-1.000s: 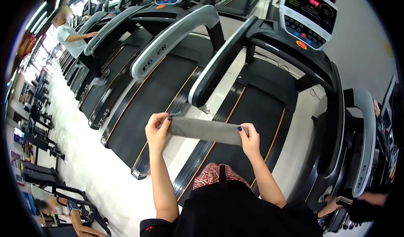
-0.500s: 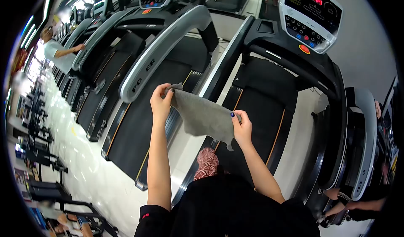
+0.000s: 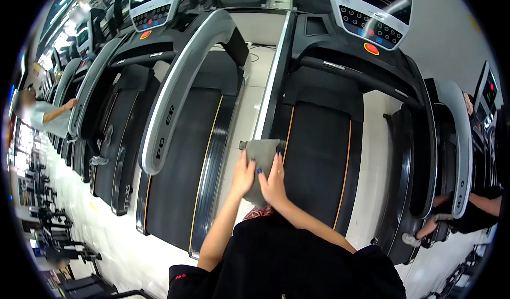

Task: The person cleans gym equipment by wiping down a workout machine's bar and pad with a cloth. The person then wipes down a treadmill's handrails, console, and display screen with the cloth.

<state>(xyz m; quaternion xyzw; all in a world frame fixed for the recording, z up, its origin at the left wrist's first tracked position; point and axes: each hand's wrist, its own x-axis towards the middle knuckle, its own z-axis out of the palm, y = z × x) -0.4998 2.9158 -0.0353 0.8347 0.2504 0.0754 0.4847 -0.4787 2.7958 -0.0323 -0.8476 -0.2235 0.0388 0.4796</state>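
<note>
A grey cloth [image 3: 261,149] lies over the near end of a silver-and-black treadmill handrail [image 3: 272,100]; whether it wraps underneath is hidden. My left hand [image 3: 243,177] holds the cloth's left side, its fingers pointing up along it. On the right side, my right hand [image 3: 273,182] grips the same cloth with long, nearly straight fingers, thumb toward the middle. Both hands are close together, and the cloth hangs down between them toward my body.
A treadmill belt [image 3: 321,150] is right of my hands, with its console [image 3: 372,17] above. Left stands another treadmill with a grey handrail [image 3: 170,102]. A person [image 3: 50,113] is on a treadmill at far left; another person's leg [image 3: 427,229] shows at right.
The cloth was stretched in the air between my two separated hands. Now my hands have come together, and the cloth is down at the handrail end. My view has turned.
</note>
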